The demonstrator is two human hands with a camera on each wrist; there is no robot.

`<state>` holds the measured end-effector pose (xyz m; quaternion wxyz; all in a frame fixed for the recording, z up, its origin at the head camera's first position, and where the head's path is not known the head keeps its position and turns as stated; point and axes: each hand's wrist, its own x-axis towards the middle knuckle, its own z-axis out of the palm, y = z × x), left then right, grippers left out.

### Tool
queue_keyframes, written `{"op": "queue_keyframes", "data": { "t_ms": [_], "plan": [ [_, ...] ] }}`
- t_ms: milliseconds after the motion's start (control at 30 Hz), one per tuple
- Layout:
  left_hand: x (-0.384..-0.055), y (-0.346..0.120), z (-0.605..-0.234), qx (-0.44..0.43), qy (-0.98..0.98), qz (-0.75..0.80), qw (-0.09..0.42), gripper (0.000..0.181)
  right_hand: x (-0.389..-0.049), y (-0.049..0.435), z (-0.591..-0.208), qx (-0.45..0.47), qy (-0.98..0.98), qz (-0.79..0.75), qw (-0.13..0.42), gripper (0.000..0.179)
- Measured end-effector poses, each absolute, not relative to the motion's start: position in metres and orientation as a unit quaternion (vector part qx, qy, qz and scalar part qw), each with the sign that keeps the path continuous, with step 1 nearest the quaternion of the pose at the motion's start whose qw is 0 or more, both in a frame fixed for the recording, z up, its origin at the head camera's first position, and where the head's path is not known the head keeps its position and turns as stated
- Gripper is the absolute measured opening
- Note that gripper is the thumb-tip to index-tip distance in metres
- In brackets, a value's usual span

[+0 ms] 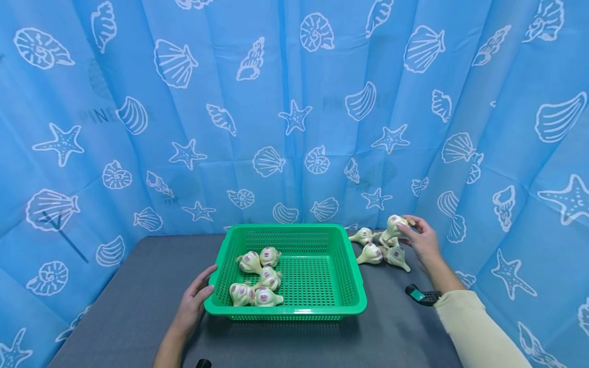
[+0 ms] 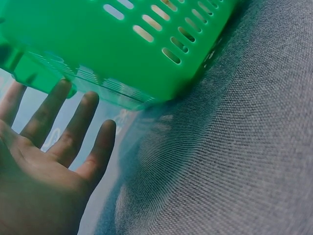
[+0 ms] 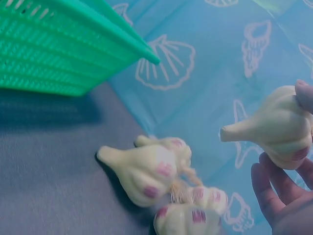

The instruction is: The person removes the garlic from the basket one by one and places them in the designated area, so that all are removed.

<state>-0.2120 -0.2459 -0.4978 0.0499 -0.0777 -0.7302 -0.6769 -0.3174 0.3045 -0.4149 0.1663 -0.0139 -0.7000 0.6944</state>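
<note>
My right hand [image 1: 421,239] pinches a garlic bulb [image 1: 394,226] between thumb and fingers, raised over the loose garlic at the right. In the right wrist view, that bulb's stem [image 3: 237,132] points left. Below it, several garlic bulbs [image 1: 370,253] lie in a cluster on the table. A green plastic basket [image 1: 285,309] with slotted walls stands in the middle, and several bulbs [image 1: 268,277] rest in its left half. At the basket's left rim is my left hand [image 1: 190,301], its fingers [image 2: 78,122] straight and spread in the left wrist view.
Grey cloth covers the table [image 1: 133,301]. Close behind it hangs a blue curtain [image 1: 294,179] printed with white shells and starfish. A black strap with a green patch [image 1: 422,296] is at the right wrist, and a small black object [image 1: 203,363] shows at the bottom edge.
</note>
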Motion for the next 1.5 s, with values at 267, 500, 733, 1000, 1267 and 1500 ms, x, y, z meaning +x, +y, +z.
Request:
{"op": "queue_keyframes", "data": {
  "t_ms": [267, 500, 733, 1000, 1267, 1500],
  "plan": [
    [-0.213, -0.247, -0.499, -0.077, -0.732, -0.675, 0.049, 0.049, -0.316, 0.315, -0.418, -0.078, -0.742, 0.641, 0.181, 0.037],
    [-0.214, -0.247, -0.5, -0.074, -0.732, -0.675, 0.047, 0.049, -0.315, 0.326, -0.43, -0.131, -0.793, 0.561, 0.199, 0.054],
    [-0.212, -0.246, -0.498, -0.072, -0.735, -0.673, 0.049, 0.048, -0.312, 0.34, -0.445, -0.152, -0.807, 0.534, 0.202, 0.053],
    [-0.214, -0.246, -0.5, -0.072, -0.742, -0.664, 0.053, 0.049, -0.309, 0.356, -0.456, -0.174, -0.855, 0.459, 0.168, 0.063],
    [-0.213, -0.245, -0.499, -0.069, -0.74, -0.667, 0.051, 0.049, -0.307, 0.361, -0.469, -0.164, -0.881, 0.422, 0.139, 0.063],
    [-0.212, -0.245, -0.496, -0.059, -0.743, -0.665, 0.045, 0.049, -0.308, 0.36, -0.469, -0.16, -0.898, 0.397, 0.103, 0.068]
  ]
}}
